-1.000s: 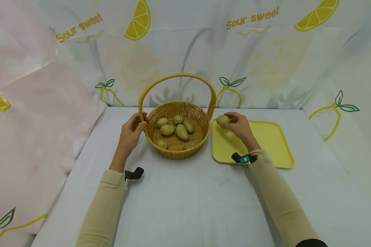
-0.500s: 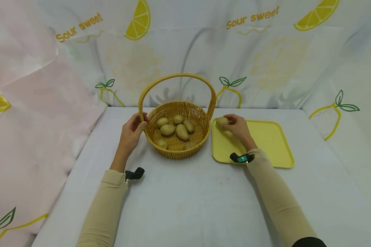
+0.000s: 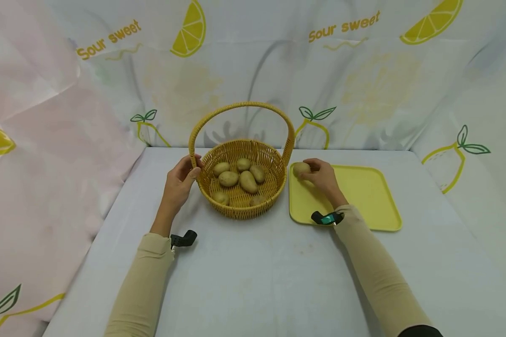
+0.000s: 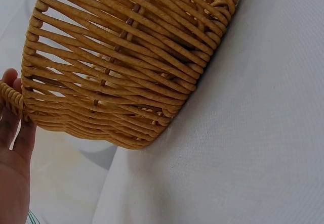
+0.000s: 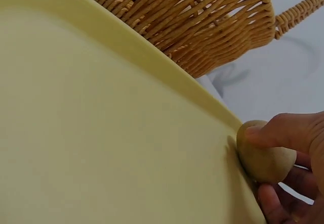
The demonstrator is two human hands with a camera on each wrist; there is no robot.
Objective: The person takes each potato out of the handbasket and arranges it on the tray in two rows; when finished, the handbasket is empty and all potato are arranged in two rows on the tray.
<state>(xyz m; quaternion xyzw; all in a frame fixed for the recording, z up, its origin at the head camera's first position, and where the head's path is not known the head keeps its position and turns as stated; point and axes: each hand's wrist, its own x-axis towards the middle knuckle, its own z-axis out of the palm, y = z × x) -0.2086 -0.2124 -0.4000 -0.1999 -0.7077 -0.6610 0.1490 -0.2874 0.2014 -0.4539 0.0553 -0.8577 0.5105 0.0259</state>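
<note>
A potato [image 3: 301,170] is held between the thumb and fingers of my right hand [image 3: 323,179], at the far left corner of the yellow tray [image 3: 362,196]. In the right wrist view that potato [image 5: 266,155] sits low against the tray's rim. My left hand [image 3: 178,180] grips the base of the handle on the left side of the wicker basket [image 3: 240,213]. Several potatoes [image 3: 248,181] lie inside the basket. The left wrist view has the basket's woven side [image 4: 116,57] close up, with fingers [image 4: 25,138] around the handle's foot.
The basket stands just left of the tray, its tall arched handle [image 3: 246,104] rising above it. A white cloth [image 3: 253,271] covers the table. Behind the table's back edge hangs a lemon-printed curtain [image 3: 253,61].
My right hand has moved slightly left and down with the potato, to the tray's corner. The left hand and the basket have stayed in place.
</note>
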